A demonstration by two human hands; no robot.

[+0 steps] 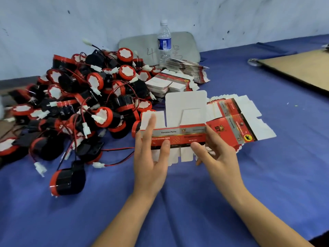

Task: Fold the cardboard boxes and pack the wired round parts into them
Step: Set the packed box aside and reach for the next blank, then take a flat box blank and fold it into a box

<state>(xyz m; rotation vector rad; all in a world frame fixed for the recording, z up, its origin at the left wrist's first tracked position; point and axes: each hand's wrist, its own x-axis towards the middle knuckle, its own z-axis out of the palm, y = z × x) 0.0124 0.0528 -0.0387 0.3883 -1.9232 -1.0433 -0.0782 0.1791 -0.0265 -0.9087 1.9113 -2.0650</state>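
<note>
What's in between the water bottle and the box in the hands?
In the head view, stacks of flat boxes lie between the water bottle and the held box.

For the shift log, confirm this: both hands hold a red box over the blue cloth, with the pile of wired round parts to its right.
Wrong side: the pile of wired round parts lies to the left of the red box, as the head view shows. The left hand and right hand do hold it over the blue cloth.

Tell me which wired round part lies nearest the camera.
The black, red-rimmed round part at the front edge of the pile; all others lie farther back.
</note>
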